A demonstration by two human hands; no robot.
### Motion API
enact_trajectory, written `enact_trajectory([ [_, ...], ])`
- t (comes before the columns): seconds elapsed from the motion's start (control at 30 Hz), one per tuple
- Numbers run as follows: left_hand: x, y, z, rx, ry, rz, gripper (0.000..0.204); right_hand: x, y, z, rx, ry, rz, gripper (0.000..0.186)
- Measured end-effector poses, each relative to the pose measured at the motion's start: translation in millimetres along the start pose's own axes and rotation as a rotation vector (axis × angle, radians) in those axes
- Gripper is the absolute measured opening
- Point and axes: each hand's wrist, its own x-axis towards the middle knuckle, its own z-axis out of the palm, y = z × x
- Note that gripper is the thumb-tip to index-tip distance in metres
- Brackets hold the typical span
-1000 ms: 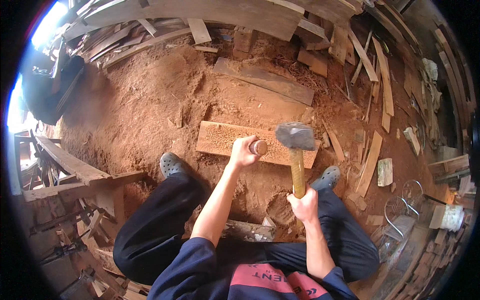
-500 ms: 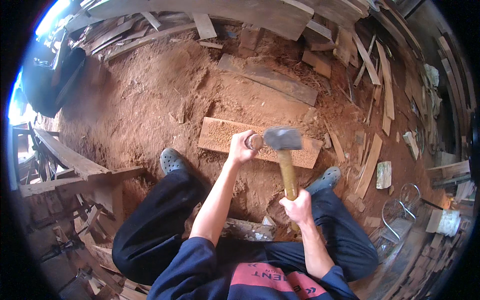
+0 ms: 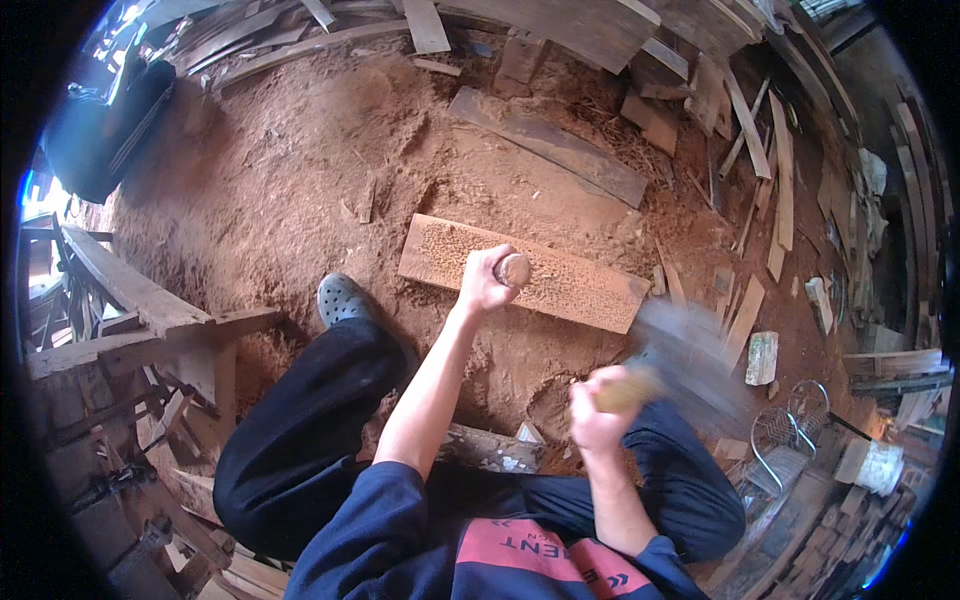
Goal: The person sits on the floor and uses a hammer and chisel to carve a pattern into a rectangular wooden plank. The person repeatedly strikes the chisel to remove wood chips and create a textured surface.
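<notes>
My left hand (image 3: 486, 281) is wrapped round a wooden-handled chisel (image 3: 513, 270), held upright over a board; its round butt faces up and its lower end is hidden by the hand. The light-brown board (image 3: 585, 297) lies flat on the dirt, its top covered in small pits and crumbly chips. To the right, my right hand (image 3: 600, 408) grips a hammer (image 3: 690, 350) by its yellowish handle. The hammer's dark head is smeared by motion, off to the right of the board and apart from the chisel.
My clog-shod left foot (image 3: 343, 300) rests left of the board. Beyond the board a dusty plank (image 3: 550, 145) lies on reddish dirt. Scrap wood (image 3: 780, 190) and a wire basket (image 3: 790, 430) are at right; a timber frame (image 3: 150, 345) stands at left. Another person (image 3: 110, 130) is at the far left.
The hammer has swung away from above the chisel, to the right and back toward me. My left hand stays round the chisel on the board. The view has shifted slightly.
</notes>
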Motion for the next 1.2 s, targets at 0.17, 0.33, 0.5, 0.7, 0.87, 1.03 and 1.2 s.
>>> enact_trajectory([
  [0.17, -1.8, -10.7, -8.1, 0.050, -0.015, 0.033, 0.025, 5.2, 18.4, 10.8, -0.309, -0.315, 0.256, 0.012],
  [0.33, -4.3, -6.8, -6.5, 0.026, 0.008, -0.027, 0.022, 29.6, -12.4, -24.2, 0.060, -0.178, 0.432, 0.013],
  [0.5, -4.7, -2.6, -3.6, 0.006, 0.017, -0.040, 0.022, 38.5, -79.0, -26.3, 0.590, -0.022, 0.265, 0.023],
  [0.7, -6.8, -9.8, -1.6, 0.006, -0.002, -0.017, 0.022, -1.4, 12.1, 2.3, -0.302, -0.262, 0.212, 0.013],
  [0.87, -0.4, -16.3, -6.6, 0.057, 0.001, -0.007, 0.022, 15.8, 11.0, -8.4, -0.294, -0.288, 0.372, 0.012],
  [1.03, -6.2, -0.2, -5.7, 0.032, 0.002, -0.058, 0.022, 38.8, -65.0, -34.7, 0.332, -0.065, 0.392, 0.019],
  [1.2, -10.3, -10.3, -7.8, 0.050, -0.004, -0.072, 0.021, 28.4, -63.7, -14.8, 0.449, -0.012, 0.217, 0.026],
])
